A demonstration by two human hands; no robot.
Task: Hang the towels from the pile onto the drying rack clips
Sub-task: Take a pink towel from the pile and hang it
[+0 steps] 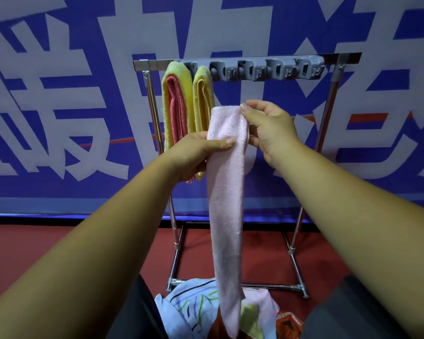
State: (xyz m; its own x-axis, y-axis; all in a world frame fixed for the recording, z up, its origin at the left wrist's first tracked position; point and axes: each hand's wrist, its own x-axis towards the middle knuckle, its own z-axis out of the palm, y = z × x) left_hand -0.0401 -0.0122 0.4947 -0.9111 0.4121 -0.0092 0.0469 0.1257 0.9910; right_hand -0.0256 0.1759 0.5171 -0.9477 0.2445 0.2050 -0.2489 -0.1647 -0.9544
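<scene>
While two yellow towels [181, 94] already hang from the leftmost clips [274, 69] of the rack [328, 113], the left hand [194, 152] grips a folded pink towel [227, 192] and the right hand [269, 126] pinches its top, below the empty clips. The pile [189, 307], perhaps four towels, remains underneath.

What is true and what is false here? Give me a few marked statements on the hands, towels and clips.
1. The left hand and right hand both hold the pink towel. True.
2. The pink towel is already in a clip. False: it hangs from the hands, below the clip bar.
3. A yellow-and-red towel and a yellow towel hang at the clip bar's left end. True.
4. The pile is used up. False: towels remain in it.
</scene>
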